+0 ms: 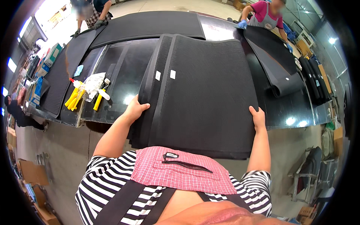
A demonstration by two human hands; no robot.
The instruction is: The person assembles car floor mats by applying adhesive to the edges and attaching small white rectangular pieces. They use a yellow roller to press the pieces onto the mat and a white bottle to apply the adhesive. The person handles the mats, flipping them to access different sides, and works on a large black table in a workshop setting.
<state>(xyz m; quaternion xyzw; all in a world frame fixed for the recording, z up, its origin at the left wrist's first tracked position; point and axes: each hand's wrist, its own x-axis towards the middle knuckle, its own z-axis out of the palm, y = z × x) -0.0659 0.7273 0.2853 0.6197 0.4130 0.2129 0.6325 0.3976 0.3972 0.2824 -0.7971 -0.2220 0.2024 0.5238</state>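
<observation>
A stack of black floor mats (210, 86) lies in front of me, its near end reaching past the table edge toward my body. The sheets are fanned toward the left, and two of them show small white labels (173, 74). My left hand (137, 109) grips the stack's left edge, thumb on top and fingers hidden underneath. At the right edge my right hand (258, 117) is closed on the same stack, its thumb uppermost and the other fingers mostly out of sight.
Yellow-handled tools (76, 96) and a crumpled silvery wrap (94, 83) lie on the dark table (132, 62). Another large mat (150, 24) spans the far side. Two co-workers handle mats at far left and right; a partly rolled mat (287, 87) lies at right.
</observation>
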